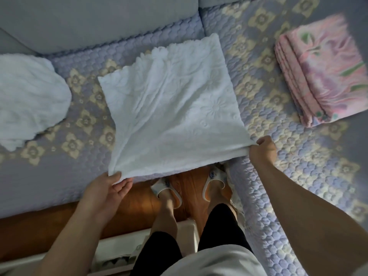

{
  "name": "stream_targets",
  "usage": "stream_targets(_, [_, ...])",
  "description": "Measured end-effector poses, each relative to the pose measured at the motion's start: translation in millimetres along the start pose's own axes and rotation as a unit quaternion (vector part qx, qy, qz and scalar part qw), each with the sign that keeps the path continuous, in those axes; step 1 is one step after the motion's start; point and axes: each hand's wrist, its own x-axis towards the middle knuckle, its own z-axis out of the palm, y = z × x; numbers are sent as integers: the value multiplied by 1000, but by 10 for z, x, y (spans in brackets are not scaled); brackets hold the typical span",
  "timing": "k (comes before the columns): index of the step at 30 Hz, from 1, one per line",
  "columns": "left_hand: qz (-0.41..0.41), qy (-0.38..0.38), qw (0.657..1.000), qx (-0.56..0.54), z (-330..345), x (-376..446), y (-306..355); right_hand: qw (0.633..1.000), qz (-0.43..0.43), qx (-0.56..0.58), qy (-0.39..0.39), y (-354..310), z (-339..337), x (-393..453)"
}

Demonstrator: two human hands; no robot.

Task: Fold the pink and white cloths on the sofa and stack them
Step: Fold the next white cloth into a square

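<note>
Left hand [107,189] and right hand [262,149] each pinch a near corner of the white cloth [171,108] spread on the sofa [278,176].

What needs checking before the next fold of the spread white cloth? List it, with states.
1. Left hand grips the near-left corner: ok.
2. Right hand pinches the near-right corner: ok.
3. White cloth lies flat: not ok, it is creased.
4. Far edge square to the sofa cover: not ok, skewed.
5. Folded pink cloth ready as stack base: ok.
6. Second white cloth folded: not ok, crumpled.
</note>
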Motion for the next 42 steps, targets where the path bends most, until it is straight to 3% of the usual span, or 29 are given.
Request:
stream_targets(3, [22,9,1000,-12,-29,-192,351,997,-67,5,46,-216,-377,-315])
stream_targets(5, [24,-9,999,-33,-27,-400,543,990,24,135,42,-391,-665,-548])
stream_targets(7, [31,-18,998,-61,7,-605,755,926,118,357,-15,-678,-927,-767])
stream_targets(9, [45,-28,993,-103,30,-888,1067,892,82,445,-11,-1028,-1253,-1013])
stream_targets(15, [176,-84,967,-163,-140,-1933,2330,854,-174,449,199,-2218,-2527,-1837])
stream_targets(18, [145,-122,969,-157,-209,-2108,2746,874,-216,408,155,-2652,-2816,-2054])
stream_targets(20, [126,-130,970,-159,-210,-2145,2947,870,-246,391,170,-2874,-2957,-2181])
stream_targets(22, [146,-124,969,-157,-187,-2151,3160,867,-249,394,180,-3060,-3087,-2259])
stream_targets(25, [154,-112,974,-121,-220,-2146,3449,889,-241,373,112,-3319,-3125,-2332])
stream_targets(30, [225,-135,960,-98,-298,-2221,3926,899,-241,355,89,-3593,-3179,-2529])
stream_targets(36, [339,-92,936,-27,-682,-2412,3591,890,-260,372,48,-3335,-3133,-2749])
stream_targets(42, [258,-53,959,102,-1194,-1607,2270,926,-247,283,-18,-2315,-2346,-2597])
